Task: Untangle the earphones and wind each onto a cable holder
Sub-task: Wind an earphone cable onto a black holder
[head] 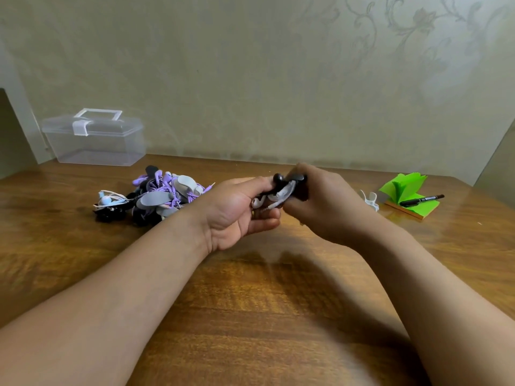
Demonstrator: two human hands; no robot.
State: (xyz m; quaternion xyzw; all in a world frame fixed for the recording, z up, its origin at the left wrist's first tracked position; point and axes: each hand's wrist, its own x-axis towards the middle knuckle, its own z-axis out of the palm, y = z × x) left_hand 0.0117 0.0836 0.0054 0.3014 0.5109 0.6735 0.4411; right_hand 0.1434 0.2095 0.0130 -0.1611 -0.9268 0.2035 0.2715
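Both hands meet above the middle of the wooden table (250,316). My left hand (237,213) and my right hand (320,201) both grip a black cable holder (299,185) with a white earphone cable (281,195) wound on it; the view is blurred there. A white earbud pokes out by my left fingers. To the left lies a pile of earphones and holders (156,196): purple cables, grey and black holders, and a light blue earphone (107,200) at its left end.
A clear plastic box (94,137) with a white latch stands at the back left against the wall. At the right lie a white holder (370,200), a green sticky-note pad (407,190) and a black marker (422,200) on it.
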